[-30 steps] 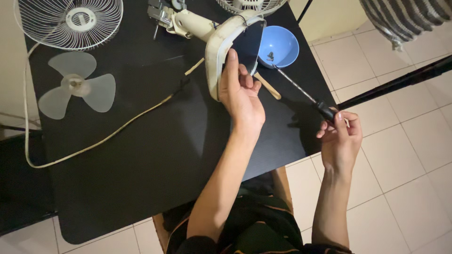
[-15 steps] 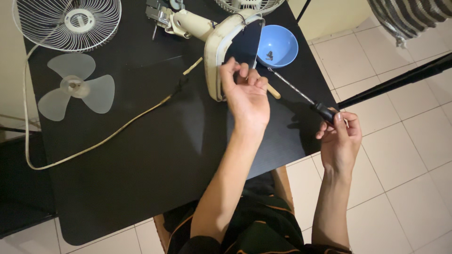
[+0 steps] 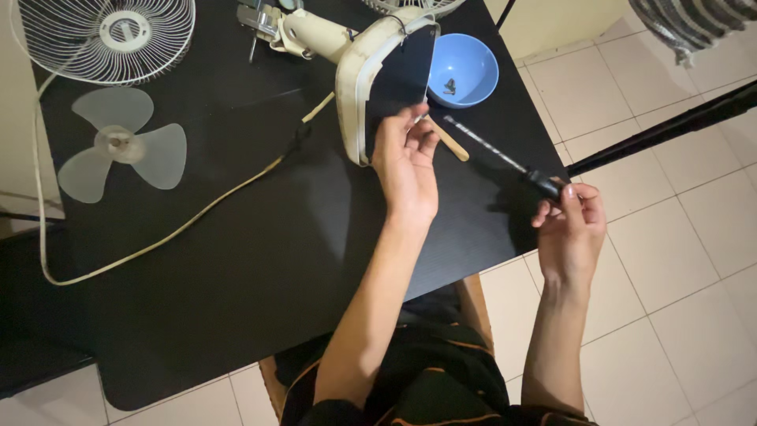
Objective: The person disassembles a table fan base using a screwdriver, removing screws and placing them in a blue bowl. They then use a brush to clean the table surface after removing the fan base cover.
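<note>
A cream fan base (image 3: 371,71) lies on its side on the black table (image 3: 236,260), its open underside toward me. My left hand (image 3: 406,166) touches the base's lower rim, fingers curled and pinched near the edge. My right hand (image 3: 572,229) grips the black handle of a long screwdriver (image 3: 505,162) beyond the table's right edge. The screwdriver's shaft slants up-left, its tip close to my left fingers. A thin wooden stick (image 3: 449,140) lies beside the base.
A blue bowl (image 3: 465,71) holding small dark parts sits at the back right. A translucent fan blade (image 3: 118,150) and a wire grille (image 3: 110,35) lie at the left. A cream cord (image 3: 173,233) trails across the table. A dark pole (image 3: 670,126) crosses the tiled floor.
My left hand has slid slightly down from the base's rim and its fingers have curled. The right hand and screwdriver have stayed almost still.
</note>
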